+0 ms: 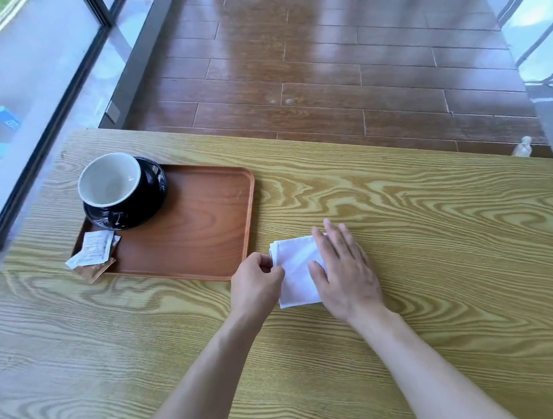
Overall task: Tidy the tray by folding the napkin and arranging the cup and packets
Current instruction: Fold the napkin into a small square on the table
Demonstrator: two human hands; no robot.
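White paper napkin (pixel 296 270), folded into a small squarish pad, is lying on the pale yellow-green wood-grain table (pixel 446 259), just off the near right corner of the reddish-brown rounded-corner wooden tray (pixel 200 218) and not on it. Right hand (pixel 346 270) is lying open and flat, palm down, fingers spread, pressing the right half of the pad against the tabletop. Left hand (pixel 256 285) is curling closed at the napkin's left edge, thumb and fingertips pinching what looks like the stacked layers there; the exact layer being held is hidden by the knuckles. Black glossy cup with white interior (pixel 110 183) is sitting on its black saucer (pixel 140 207) at the far left corner of the tray, looking empty. Small paper packets (pixel 92 256), white ones over a brown one, are lying loose at the near left corner, overhanging the tray rim. Handling judgement: napkin is reading as very light, soft and limp, so layers are likely to slip or spring open unless the flat palm is holding them; best taken by the folded edge or a corner with all layers pinched together, then creased under the palm. Cup and saucer are probably ceramic, heavier, breakable and slick; lifting by the saucer rim with cup steadied seems safest. Packets are flimsy; pinching at the edges should do.
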